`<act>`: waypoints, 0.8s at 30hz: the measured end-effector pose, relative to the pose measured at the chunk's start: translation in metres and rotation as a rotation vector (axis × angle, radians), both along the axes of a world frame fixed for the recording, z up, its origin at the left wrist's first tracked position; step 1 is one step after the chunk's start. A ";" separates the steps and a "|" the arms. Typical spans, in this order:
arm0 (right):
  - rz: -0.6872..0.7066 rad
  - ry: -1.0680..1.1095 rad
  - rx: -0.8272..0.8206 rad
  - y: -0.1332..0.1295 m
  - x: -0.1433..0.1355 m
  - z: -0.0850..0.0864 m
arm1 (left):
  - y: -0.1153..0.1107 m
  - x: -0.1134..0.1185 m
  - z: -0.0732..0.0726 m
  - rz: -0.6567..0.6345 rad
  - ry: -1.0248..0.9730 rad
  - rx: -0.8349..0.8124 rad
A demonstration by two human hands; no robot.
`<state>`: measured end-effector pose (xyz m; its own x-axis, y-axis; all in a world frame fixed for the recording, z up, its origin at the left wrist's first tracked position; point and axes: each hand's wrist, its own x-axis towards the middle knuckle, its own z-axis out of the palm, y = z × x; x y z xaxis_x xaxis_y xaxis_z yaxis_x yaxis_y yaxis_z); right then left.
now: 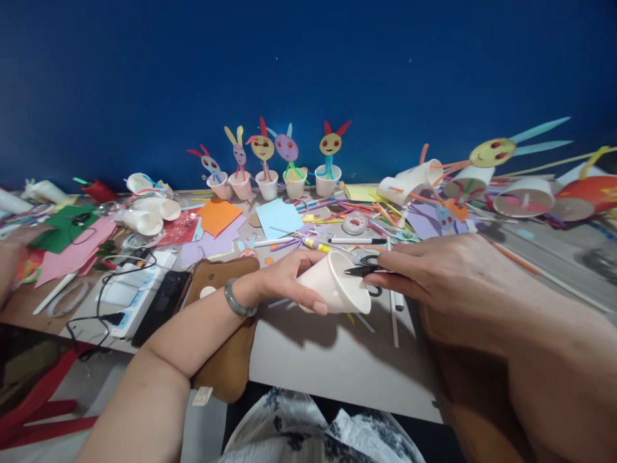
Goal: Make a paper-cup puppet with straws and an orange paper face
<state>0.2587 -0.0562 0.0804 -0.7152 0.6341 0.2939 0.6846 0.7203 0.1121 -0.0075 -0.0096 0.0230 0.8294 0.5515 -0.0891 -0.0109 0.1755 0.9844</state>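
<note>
Nearest you, a brown cushion (231,366) lay at the edge of the pale tabletop (328,363). Just beyond, your left hand (294,280) held a white paper cup (330,286) above the table, tilted with its mouth to the right; your thumb pressed its near side, the other fingers reaching round behind, partly hidden. Your right hand (419,267) had its fingers closed around black scissors (357,271), the blades at the cup's mouth; whether they touched its wall could not be told. Farther off lay a white pen (357,240), a tape roll (354,232), a light-blue sheet (278,220) and an orange sheet (219,217). Behind those, five white cups (267,188) bearing long-eared figures (263,148) stood before the blue wall (308,77).
</note>
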 end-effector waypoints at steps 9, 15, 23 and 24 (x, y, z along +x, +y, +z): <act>0.015 0.012 -0.010 0.000 0.000 -0.001 | 0.001 0.000 0.001 -0.004 -0.025 -0.011; 0.033 -0.010 -0.002 -0.003 -0.002 0.001 | -0.002 0.001 0.005 0.004 -0.008 -0.013; 0.032 0.082 0.138 0.005 0.004 -0.002 | 0.003 -0.003 -0.003 0.000 -0.023 0.050; 0.034 0.104 0.167 0.006 0.006 -0.003 | 0.005 -0.003 -0.005 0.005 -0.027 0.060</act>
<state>0.2642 -0.0506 0.0778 -0.6959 0.5459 0.4666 0.6741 0.7206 0.1622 -0.0104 -0.0051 0.0178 0.8285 0.5590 -0.0336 -0.0380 0.1159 0.9925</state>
